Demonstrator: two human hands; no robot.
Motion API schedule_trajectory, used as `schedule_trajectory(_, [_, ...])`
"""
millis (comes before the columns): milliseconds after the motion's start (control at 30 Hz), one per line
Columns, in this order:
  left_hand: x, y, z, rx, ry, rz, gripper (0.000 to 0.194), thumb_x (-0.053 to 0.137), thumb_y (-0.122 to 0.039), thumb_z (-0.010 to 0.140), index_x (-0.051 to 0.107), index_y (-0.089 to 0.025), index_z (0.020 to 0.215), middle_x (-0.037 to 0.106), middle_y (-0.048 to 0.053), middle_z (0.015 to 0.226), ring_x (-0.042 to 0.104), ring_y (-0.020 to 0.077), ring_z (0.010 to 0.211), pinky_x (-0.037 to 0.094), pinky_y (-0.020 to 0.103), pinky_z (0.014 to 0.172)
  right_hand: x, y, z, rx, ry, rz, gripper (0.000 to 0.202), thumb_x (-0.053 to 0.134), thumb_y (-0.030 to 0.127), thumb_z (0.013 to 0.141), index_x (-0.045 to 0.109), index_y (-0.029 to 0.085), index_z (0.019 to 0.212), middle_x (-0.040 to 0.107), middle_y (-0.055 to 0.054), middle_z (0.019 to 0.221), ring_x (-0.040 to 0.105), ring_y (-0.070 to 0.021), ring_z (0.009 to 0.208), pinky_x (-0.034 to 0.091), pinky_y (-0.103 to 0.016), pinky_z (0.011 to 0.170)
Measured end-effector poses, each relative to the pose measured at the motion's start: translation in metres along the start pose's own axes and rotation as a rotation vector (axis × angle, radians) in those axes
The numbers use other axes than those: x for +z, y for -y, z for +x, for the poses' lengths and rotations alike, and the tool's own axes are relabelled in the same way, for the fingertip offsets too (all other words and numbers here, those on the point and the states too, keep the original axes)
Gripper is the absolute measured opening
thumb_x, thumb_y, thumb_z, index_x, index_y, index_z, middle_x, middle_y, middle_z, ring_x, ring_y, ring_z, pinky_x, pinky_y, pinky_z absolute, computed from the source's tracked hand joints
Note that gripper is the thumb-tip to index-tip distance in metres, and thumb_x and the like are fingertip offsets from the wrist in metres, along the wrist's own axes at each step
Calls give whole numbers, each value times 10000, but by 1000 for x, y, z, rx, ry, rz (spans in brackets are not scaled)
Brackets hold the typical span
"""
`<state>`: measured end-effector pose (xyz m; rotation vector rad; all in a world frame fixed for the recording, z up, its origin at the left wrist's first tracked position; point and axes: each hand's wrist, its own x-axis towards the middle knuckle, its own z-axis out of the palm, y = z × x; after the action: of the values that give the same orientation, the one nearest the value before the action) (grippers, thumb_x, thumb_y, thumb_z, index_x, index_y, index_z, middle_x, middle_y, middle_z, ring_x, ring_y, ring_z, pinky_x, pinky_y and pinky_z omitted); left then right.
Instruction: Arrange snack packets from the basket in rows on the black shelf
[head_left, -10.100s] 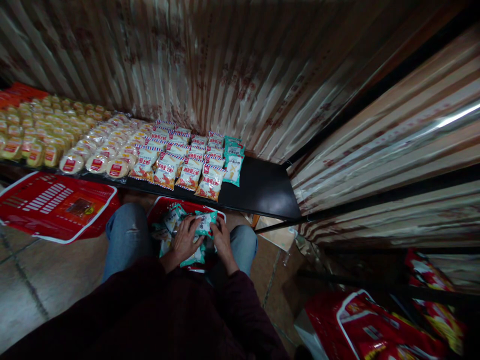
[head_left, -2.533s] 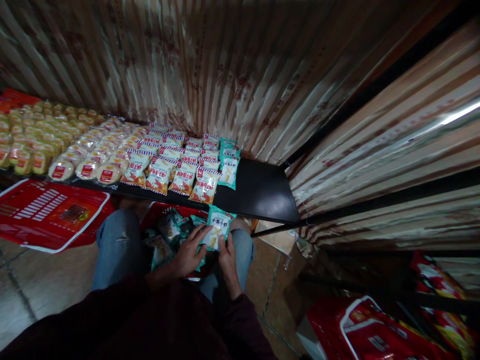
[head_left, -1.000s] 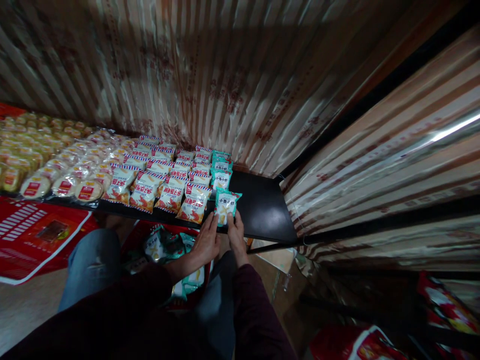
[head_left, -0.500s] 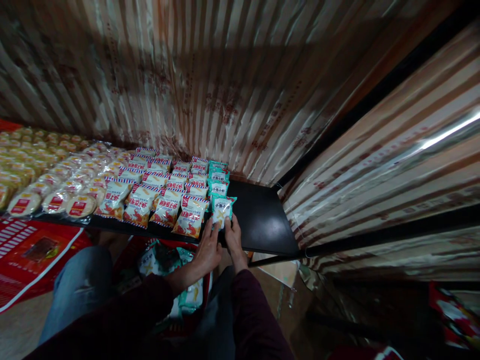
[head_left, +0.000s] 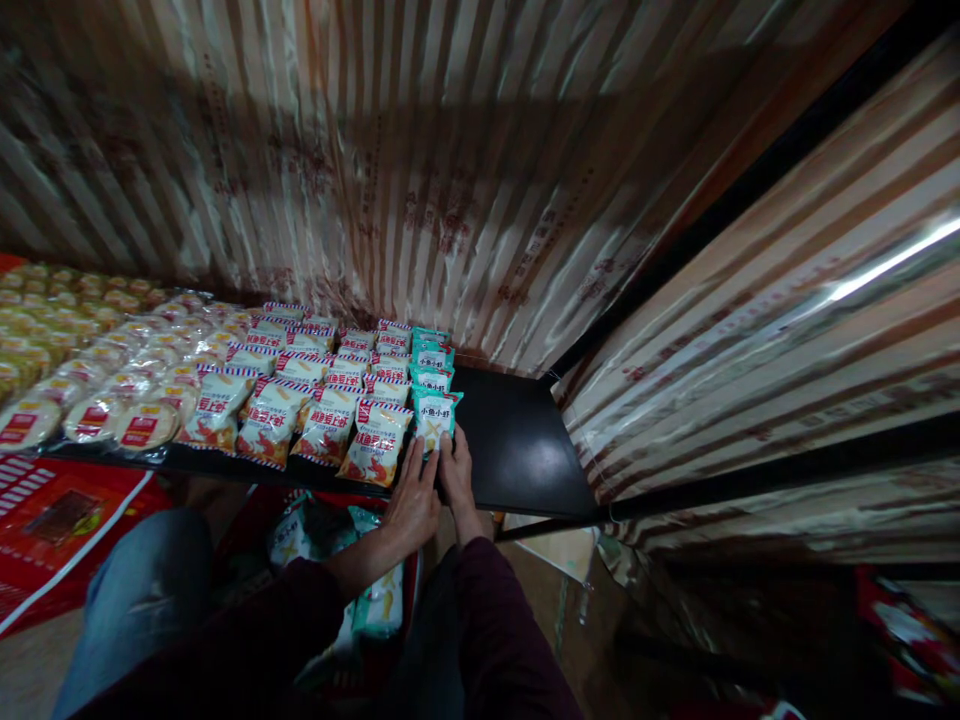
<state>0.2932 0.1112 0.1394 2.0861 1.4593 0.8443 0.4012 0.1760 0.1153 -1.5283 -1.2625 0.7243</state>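
Four teal packets; left hand and right hand, both grips closed on the front packet, now lower over the shelf.

From here, the corner looks dim. Right of the glossy black shelf, a narrow white streak glares on the striped, shiny sheeting; the shelf carries a soft highlight. Below it, shadows swallow detail, and nearby straight lines stretch outward.
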Motion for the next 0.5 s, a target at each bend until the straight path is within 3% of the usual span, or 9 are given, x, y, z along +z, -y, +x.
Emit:
schedule_trajectory(133, [-3,0,5,12,-13,21,656,405,-28,748,319,-57,1398,148,182,1545,44,298,1433,231,524,1143,2,-3,3,-16,-15,-131,510,367,501,882,562,168,1215,615,-131,1173,544,-237,1071,413,-387,935])
schedule_trajectory(267, [-4,1,9,10,-32,23,660,419,-28,735,331,-43,1389,97,187,1553,15,307,1432,228,528,1143,4,-5,4,-127,-20,-217,509,318,493,893,573,155,1175,609,-138,1175,509,-253,1120,356,-435,993])
schedule_trajectory(500, [-1,1,10,0,-38,1,725,411,-13,688,298,-36,1404,70,170,1560,-31,290,1430,189,521,1158,0,3,1,-130,4,-163,541,387,493,877,475,167,1300,506,-130,1330,437,-240,1226,312,-438,1056])
